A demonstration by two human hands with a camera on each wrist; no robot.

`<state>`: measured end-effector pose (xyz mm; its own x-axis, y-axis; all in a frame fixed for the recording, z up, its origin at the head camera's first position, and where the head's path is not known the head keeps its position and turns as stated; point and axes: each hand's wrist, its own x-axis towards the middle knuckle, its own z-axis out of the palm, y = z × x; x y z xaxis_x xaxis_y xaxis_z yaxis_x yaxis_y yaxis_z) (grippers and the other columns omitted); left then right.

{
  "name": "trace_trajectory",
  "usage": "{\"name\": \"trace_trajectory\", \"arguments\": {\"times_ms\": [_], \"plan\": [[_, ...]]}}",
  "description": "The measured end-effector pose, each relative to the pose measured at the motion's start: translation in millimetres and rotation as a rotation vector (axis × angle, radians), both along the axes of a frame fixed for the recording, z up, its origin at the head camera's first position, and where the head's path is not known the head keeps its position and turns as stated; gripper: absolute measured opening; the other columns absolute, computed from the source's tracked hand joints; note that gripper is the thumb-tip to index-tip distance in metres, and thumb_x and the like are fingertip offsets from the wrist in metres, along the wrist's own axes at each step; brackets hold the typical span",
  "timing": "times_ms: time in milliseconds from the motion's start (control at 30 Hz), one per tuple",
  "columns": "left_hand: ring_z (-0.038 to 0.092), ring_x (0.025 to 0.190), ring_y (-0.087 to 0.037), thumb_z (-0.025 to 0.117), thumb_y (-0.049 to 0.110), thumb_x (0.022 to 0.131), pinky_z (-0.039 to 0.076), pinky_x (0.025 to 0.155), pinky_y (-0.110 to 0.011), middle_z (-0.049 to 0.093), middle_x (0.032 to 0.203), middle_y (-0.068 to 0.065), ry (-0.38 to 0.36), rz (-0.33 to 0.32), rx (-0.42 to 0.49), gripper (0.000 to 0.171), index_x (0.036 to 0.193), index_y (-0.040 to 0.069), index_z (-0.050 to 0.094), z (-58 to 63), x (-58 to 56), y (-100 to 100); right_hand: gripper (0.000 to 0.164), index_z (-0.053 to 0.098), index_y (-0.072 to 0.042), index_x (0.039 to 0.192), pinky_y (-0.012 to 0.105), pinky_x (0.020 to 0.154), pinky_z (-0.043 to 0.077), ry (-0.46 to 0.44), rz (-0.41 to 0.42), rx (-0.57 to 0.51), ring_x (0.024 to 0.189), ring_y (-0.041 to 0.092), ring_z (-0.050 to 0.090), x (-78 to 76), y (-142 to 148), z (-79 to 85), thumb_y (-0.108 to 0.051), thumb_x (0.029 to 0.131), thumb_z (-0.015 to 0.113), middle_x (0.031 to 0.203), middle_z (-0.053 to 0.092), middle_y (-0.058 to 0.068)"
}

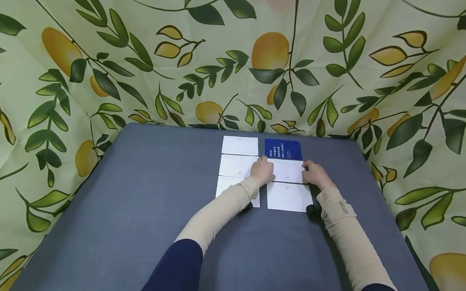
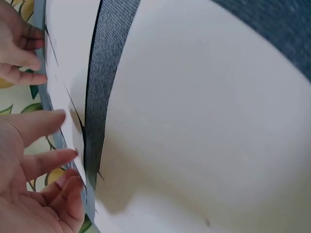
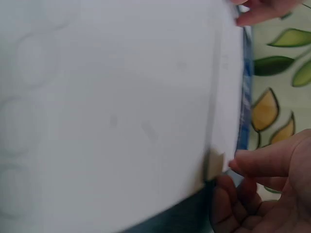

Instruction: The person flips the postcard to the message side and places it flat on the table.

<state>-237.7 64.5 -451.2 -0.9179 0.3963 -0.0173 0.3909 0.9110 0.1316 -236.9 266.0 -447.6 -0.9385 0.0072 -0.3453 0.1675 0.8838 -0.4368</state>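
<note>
White cards lie in two columns on a grey table. My left hand [image 1: 262, 171] is at the left edge of the middle card [image 1: 287, 171] in the right column. In the left wrist view its thumb and forefinger [image 2: 53, 158] reach out separately to the card's edge, the other fingers bent. At the right edge of the same card is my right hand [image 1: 316, 174]. The right wrist view shows its thumb [image 3: 257, 162] and forefinger pinching near a corner. Just beyond lies a dark blue card [image 1: 284, 149] with white writing, its near edge meeting the white card.
Left of the gap stand an upper white card [image 1: 240, 145], a middle one [image 1: 236, 165] and a lower one [image 1: 227, 184], partly under my left sleeve. Another white card [image 1: 289, 197] lies nearest me on the right. A leaf-and-fruit patterned curtain [image 1: 218, 81] surrounds the grey table [image 1: 145, 202].
</note>
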Motion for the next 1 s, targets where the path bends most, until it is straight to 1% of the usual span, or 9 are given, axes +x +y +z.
{"name": "trace_trajectory", "arguments": {"times_ms": [133, 233, 333, 400, 500, 567, 633, 800, 1000], "plan": [[0.055, 0.102, -0.023, 0.062, 0.036, 0.086, 0.05, 0.082, -0.033, 0.054, 0.116, -0.014, -0.03, 0.002, 0.042, 0.032, 0.103, 0.009, 0.067, 7.6, -5.4, 0.1, 0.046, 0.034, 0.008, 0.136, 0.055, 0.093, 0.042, 0.039, -0.063, -0.088, 0.113, 0.045, 0.049, -0.6, 6.7, 9.7, -0.018, 0.098, 0.032, 0.127, 0.047, 0.034], [0.052, 0.109, -0.026, 0.061, 0.035, 0.088, 0.049, 0.089, -0.034, 0.048, 0.124, -0.017, -0.03, 0.012, 0.102, 0.037, 0.112, 0.007, 0.061, 17.7, -13.7, -1.0, 0.051, 0.026, 0.007, 0.14, 0.05, 0.084, 0.046, 0.089, -0.13, -0.169, 0.101, 0.04, 0.056, -4.5, 12.6, 17.4, -0.022, 0.099, 0.034, 0.118, 0.051, 0.031], [0.049, 0.116, -0.028, 0.06, 0.033, 0.089, 0.046, 0.097, -0.034, 0.043, 0.13, -0.019, -0.043, 0.021, 0.165, 0.043, 0.122, 0.005, 0.055, 25.9, -24.0, -2.7, 0.057, 0.024, 0.005, 0.142, 0.049, 0.084, 0.045, 0.13, -0.164, -0.219, 0.102, 0.038, 0.055, -11.4, 17.2, 20.7, -0.028, 0.098, 0.038, 0.12, 0.05, 0.03], [0.046, 0.12, -0.03, 0.06, 0.031, 0.089, 0.044, 0.1, -0.035, 0.041, 0.133, -0.021, -0.073, 0.031, 0.218, 0.05, 0.129, 0.003, 0.049, 28.1, -31.2, -3.2, 0.059, 0.024, 0.004, 0.143, 0.052, 0.089, 0.043, 0.145, -0.182, -0.244, 0.108, 0.04, 0.052, -16.6, 18.7, 20.4, -0.03, 0.098, 0.04, 0.127, 0.045, 0.031], [0.044, 0.125, -0.032, 0.06, 0.03, 0.09, 0.041, 0.104, -0.036, 0.041, 0.136, -0.023, -0.158, 0.064, 0.326, 0.058, 0.136, 0.001, 0.041, 26.1, -40.8, -2.8, 0.06, 0.024, 0.003, 0.143, 0.054, 0.097, 0.039, 0.148, -0.212, -0.293, 0.117, 0.043, 0.047, -24.7, 18.8, 17.0, -0.03, 0.097, 0.042, 0.136, 0.038, 0.031], [0.045, 0.126, -0.031, 0.06, 0.029, 0.089, 0.04, 0.105, -0.036, 0.043, 0.136, -0.023, -0.213, 0.101, 0.398, 0.061, 0.138, 0.0, 0.038, 23.5, -46.4, -1.6, 0.06, 0.024, 0.002, 0.144, 0.054, 0.091, 0.041, 0.139, -0.245, -0.319, 0.119, 0.042, 0.046, -30.6, 16.9, 15.3, -0.03, 0.097, 0.043, 0.141, 0.035, 0.028], [0.045, 0.126, -0.031, 0.059, 0.027, 0.09, 0.039, 0.106, -0.036, 0.044, 0.137, -0.023, -0.264, 0.132, 0.46, 0.062, 0.139, -0.001, 0.036, 21.5, -50.2, 0.2, 0.062, 0.022, 0.001, 0.145, 0.054, 0.093, 0.041, 0.123, -0.266, -0.355, 0.121, 0.043, 0.044, -35.0, 14.9, 14.4, -0.032, 0.097, 0.043, 0.144, 0.031, 0.028], [0.041, 0.132, -0.032, 0.058, 0.023, 0.09, 0.034, 0.11, -0.037, 0.039, 0.143, -0.022, -0.394, 0.188, 0.612, 0.066, 0.144, -0.001, 0.027, 18.3, -53.4, 5.6, 0.064, 0.016, 0.001, 0.146, 0.055, 0.103, 0.034, 0.075, -0.308, -0.398, 0.129, 0.043, 0.036, -44.4, 11.0, 11.8, -0.028, 0.097, 0.043, 0.147, 0.026, 0.029], [0.03, 0.139, -0.03, 0.054, 0.019, 0.091, 0.026, 0.114, -0.037, 0.028, 0.151, -0.018, -0.526, 0.273, 0.797, 0.07, 0.148, 0.002, 0.017, 11.8, -52.8, 9.4, 0.062, 0.014, 0.0, 0.147, 0.053, 0.104, 0.035, 0.047, -0.388, -0.417, 0.131, 0.042, 0.036, -51.6, 7.8, -1.7, -0.02, 0.096, 0.042, 0.149, 0.023, 0.026]]}}
